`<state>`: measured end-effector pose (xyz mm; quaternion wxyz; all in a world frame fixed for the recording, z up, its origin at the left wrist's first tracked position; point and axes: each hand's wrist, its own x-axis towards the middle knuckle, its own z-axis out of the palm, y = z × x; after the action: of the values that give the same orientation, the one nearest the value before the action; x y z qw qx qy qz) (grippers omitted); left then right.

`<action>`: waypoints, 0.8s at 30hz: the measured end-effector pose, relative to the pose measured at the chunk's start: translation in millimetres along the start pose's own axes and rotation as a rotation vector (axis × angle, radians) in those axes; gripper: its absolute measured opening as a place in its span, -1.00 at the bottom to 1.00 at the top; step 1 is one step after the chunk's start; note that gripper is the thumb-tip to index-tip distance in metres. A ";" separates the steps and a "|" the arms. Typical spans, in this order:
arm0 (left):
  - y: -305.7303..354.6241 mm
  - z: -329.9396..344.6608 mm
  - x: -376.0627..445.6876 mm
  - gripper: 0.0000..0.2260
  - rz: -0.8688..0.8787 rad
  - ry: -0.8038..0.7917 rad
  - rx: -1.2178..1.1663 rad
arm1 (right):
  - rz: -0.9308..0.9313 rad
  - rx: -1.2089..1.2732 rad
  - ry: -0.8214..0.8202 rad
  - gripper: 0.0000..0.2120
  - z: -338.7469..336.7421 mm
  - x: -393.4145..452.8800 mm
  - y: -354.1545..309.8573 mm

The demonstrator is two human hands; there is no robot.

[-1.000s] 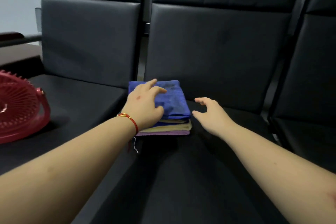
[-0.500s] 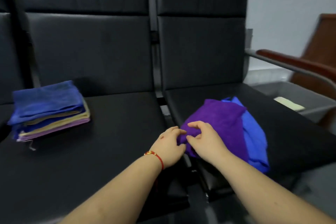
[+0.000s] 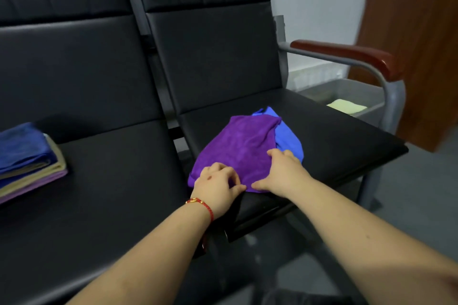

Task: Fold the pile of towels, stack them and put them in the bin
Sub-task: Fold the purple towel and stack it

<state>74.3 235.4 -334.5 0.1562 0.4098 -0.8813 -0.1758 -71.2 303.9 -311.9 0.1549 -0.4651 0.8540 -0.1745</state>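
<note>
Head view, query: which items are sitting at the far left?

Reply: A stack of folded towels is resting on the left seat. A dark blue towel is lying on top, with beige and lilac layers showing beneath. The frame edge is cutting off the stack's left side, so the layer count is not readable.

Query: what is the left hand doing?

Reply: The left hand is wearing a red cord bracelet at the wrist. Its fingers are curling onto the near edge of the purple towel and pinching the cloth. The fingertips are partly hiding in the fabric.

Query: and the right hand?

Reply: The right hand is lying just beside it on the same towel, fingers bending over the cloth and thumb pointing toward the left hand. Whether it is gripping or only pressing cannot be told.

Query: where is the unfolded cloth lying?

Reply: The purple towel is lying crumpled on the right seat, its near edge reaching the seat front. A blue towel is showing from beneath it on the right, mostly covered.

Query: what is standing further right?

Reply: A grey bin is sitting beyond the wood-capped armrest, holding a pale yellow towel. The armrest post is hiding part of the bin.
</note>
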 end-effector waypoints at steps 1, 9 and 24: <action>0.1 1.3 1.5 -0.84 0.006 0.004 0.019 | 0.040 0.023 0.002 -0.15 -0.4 1.4 1.0; 4.2 -4.9 14.3 -0.84 -0.256 0.233 -0.410 | 0.075 0.073 -0.035 -0.46 -8.0 -0.8 7.0; -12.3 -63.5 -5.8 -0.82 -0.227 0.190 -0.578 | 0.122 -0.021 0.112 -0.26 6.2 -10.0 -41.1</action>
<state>112.7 220.9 -284.2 0.3272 0.4586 -0.7250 -0.3962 -33.0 290.6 -298.2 0.1124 -0.4033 0.8899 -0.1812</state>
